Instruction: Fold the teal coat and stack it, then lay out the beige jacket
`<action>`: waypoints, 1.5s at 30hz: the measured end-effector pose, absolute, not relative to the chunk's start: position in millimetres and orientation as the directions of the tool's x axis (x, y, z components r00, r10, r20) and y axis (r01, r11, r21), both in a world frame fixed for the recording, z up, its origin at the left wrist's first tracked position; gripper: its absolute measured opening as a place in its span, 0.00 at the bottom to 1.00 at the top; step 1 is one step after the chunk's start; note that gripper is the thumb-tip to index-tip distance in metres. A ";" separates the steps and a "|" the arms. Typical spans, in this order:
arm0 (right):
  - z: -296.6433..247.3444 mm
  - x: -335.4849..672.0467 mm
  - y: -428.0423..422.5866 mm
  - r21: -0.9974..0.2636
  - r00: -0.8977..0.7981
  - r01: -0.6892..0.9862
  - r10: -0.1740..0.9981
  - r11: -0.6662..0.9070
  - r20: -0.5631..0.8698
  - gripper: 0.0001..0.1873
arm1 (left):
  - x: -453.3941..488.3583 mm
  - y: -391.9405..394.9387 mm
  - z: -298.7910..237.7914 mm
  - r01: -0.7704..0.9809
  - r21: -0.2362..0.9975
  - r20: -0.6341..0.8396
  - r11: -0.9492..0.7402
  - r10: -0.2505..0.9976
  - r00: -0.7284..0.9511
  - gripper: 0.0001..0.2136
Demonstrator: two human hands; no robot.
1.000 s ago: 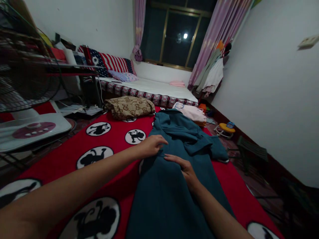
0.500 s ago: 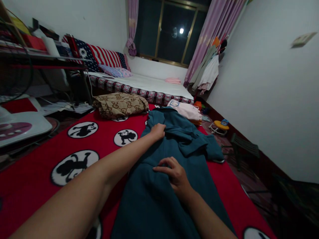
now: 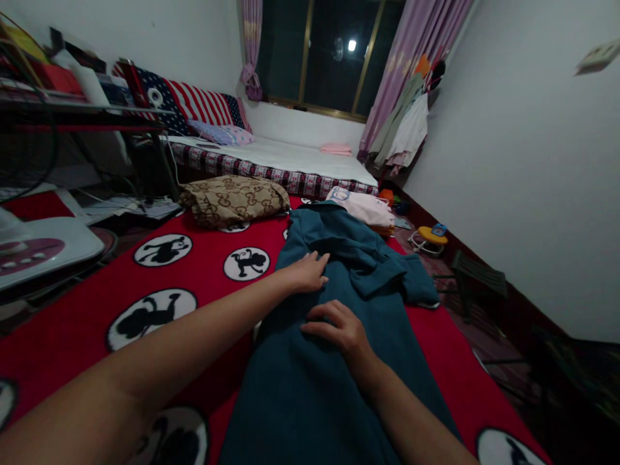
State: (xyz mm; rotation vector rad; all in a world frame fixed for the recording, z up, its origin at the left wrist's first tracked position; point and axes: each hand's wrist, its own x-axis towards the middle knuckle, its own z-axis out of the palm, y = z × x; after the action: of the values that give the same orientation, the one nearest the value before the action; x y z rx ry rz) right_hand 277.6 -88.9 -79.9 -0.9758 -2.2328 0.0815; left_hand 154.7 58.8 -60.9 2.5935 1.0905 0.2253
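A long dark teal garment (image 3: 300, 381) with a collar lies lengthwise before me on a red blanket (image 3: 213, 323). One sleeve (image 3: 419, 279) is laid across it and sticks out to the right, its cuff over the garment's edge. My left hand (image 3: 310, 272) rests on the upper part of the garment, fingers spread apart. Nearer to me, my right hand (image 3: 339, 329) touches the middle of the cloth with loosely bent fingers, thumb side toward the left. Neither hand shows cloth gathered in it.
Beyond the garment are a tan patterned bundle of cloth (image 3: 237, 200) and a stack of folded light clothes (image 3: 363, 210). A bed (image 3: 290, 158) stands under the window. On the right are a yellow stool (image 3: 431, 236) and a dark folding stool (image 3: 477, 278); a cluttered desk (image 3: 97, 116) is at left.
My left hand has let go of its pinch on the garment, spread its fingers and come slightly toward me. The raised fold by my right hand looks flatter.
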 end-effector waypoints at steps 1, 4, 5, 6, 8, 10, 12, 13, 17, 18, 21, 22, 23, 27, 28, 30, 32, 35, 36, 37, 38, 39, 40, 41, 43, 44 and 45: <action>-79.2 275.7 -90.7 -0.304 -0.530 0.590 0.643 0.748 0.554 0.09 | 150.0 47.8 -63.4 0.700 0.331 0.071 -0.632 0.757 0.649 0.32; -80.0 272.1 -96.0 -0.354 -0.619 0.512 0.622 0.783 0.480 0.09 | 138.1 20.8 -76.3 0.745 0.272 0.185 -0.609 0.793 0.581 0.28; -80.4 273.4 -96.8 -0.380 -0.619 0.506 0.633 0.774 0.466 0.11 | 135.2 15.4 -81.1 0.747 0.251 0.184 -0.616 0.788 0.588 0.28; -80.3 276.8 -96.5 -0.397 -0.596 0.518 0.653 0.758 0.468 0.12 | 133.1 11.9 -85.4 0.745 0.234 0.174 -0.625 0.781 0.600 0.28; -77.4 291.5 -91.6 -0.396 -0.466 0.605 0.711 0.690 0.526 0.18 | 131.2 9.7 -91.0 0.739 0.216 0.159 -0.638 0.770 0.618 0.28; -70.2 316.1 -80.7 -0.362 -0.243 0.759 0.750 0.542 0.615 0.23 | 131.4 10.8 -92.8 0.739 0.215 0.167 -0.638 0.770 0.616 0.28; -61.0 346.3 -65.8 -0.310 -0.032 0.901 0.760 0.302 0.649 0.27 | 132.3 12.3 -92.5 0.740 0.218 0.178 -0.636 0.771 0.611 0.28; -56.7 361.7 -58.2 -0.261 0.035 0.950 0.774 0.170 0.632 0.29 | 132.7 12.7 -92.3 0.740 0.220 0.183 -0.635 0.772 0.608 0.28; -47.1 408.1 -36.6 0.025 0.098 0.992 0.898 -0.120 0.429 0.30 | 133.0 12.7 -93.5 0.743 0.220 0.198 -0.632 0.775 0.600 0.28; -45.5 414.2 -34.1 0.077 0.101 0.987 0.918 -0.141 0.384 0.28 | 132.9 12.6 -94.0 0.743 0.221 0.201 -0.631 0.775 0.599 0.28; -36.3 421.6 -31.1 0.143 0.170 0.964 0.933 -0.224 0.317 0.20 | 132.6 12.8 -95.1 0.741 0.227 0.204 -0.632 0.775 0.598 0.28; -31.3 421.8 -30.6 0.147 0.214 0.952 0.927 -0.268 0.308 0.20 | 132.6 13.0 -95.1 0.740 0.229 0.205 -0.633 0.774 0.599 0.28; -25.5 421.8 -30.1 0.149 0.261 0.937 0.917 -0.316 0.301 0.20 | 132.5 13.2 -95.0 0.739 0.230 0.205 -0.634 0.773 0.600 0.28; -3.6 427.8 -23.3 0.107 0.430 0.876 0.863 -0.470 0.265 0.20 | 132.3 13.1 -94.7 0.740 0.244 0.201 -0.627 0.779 0.594 0.28; 0.1 431.1 -20.1 0.066 0.449 0.875 0.856 -0.479 0.257 0.20 | 132.3 13.0 -94.8 0.739 0.253 0.202 -0.625 0.781 0.591 0.28; 6.2 436.6 -12.9 -0.092 0.450 0.892 0.854 -0.442 0.262 0.20 | 132.6 13.0 -95.2 0.730 0.279 0.212 -0.624 0.781 0.587 0.28; 13.4 435.2 -7.9 -0.315 0.422 0.893 0.843 -0.323 0.333 0.19 | 133.1 14.6 -95.5 0.710 0.337 0.229 -0.619 0.785 0.575 0.27; 32.4 407.6 -17.3 -0.558 0.396 0.830 0.706 -0.001 0.587 0.16 | 131.9 22.4 -95.6 0.621 0.543 0.342 -0.565 0.825 0.451 0.25; 40.7 391.4 -27.2 -0.588 0.390 0.799 0.632 0.130 0.669 0.15 | 130.5 26.6 -95.8 0.559 0.630 0.398 -0.539 0.842 0.364 0.23; 49.2 372.9 -40.5 -0.604 0.386 0.748 0.560 0.276 0.733 0.13 | 128.3 31.4 -96.1 0.482 0.710 0.442 -0.513 0.858 0.261 0.21; 57.2 353.7 -56.4 -0.620 0.368 0.672 0.543 0.406 0.755 0.12 | 125.6 36.5 -96.7 0.392 0.783 0.460 -0.482 0.874 0.157 0.19; 64.0 335.1 -73.5 -0.626 0.332 0.610 0.560 0.486 0.759 0.11 | 122.6 41.6 -97.6 0.295 0.848 0.442 -0.440 0.895 0.064 0.18; 69.0 318.7 -90.1 -0.630 0.288 0.576 0.593 0.521 0.752 0.09 | 119.4 46.4 -98.7 0.195 0.903 0.393 -0.384 0.920 -0.008 0.17; 71.6 305.6 -104.7 -0.617 0.238 0.571 0.610 0.542 0.756 0.08 | 116.4 50.5 -99.9 0.094 0.944 0.324 -0.318 0.944 -0.061 0.16; 68.2 290.8 -122.5 -0.579 0.134 0.593 0.641 0.559 0.756 0.07 | 112.0 56.5 -102.2 -0.079 0.975 0.199 -0.208 0.973 -0.116 0.15; 62.2 288.9 -124.6 -0.579 0.079 0.606 0.683 0.546 0.726 0.07 | 110.8 58.4 -103.1 -0.132 0.975 0.162 -0.179 0.978 -0.129 0.15; 53.7 289.6 -122.7 -0.587 0.019 0.625 0.741 0.515 0.671 0.07 | 110.2 59.6 -103.9 -0.159 0.973 0.147 -0.168 0.980 -0.136 0.14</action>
State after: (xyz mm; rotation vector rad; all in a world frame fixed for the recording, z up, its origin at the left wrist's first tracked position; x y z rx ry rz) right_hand 289.6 -122.7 53.7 -1.1731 -1.6737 0.1345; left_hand 110.2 59.6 -103.9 1.1330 1.0893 1.4936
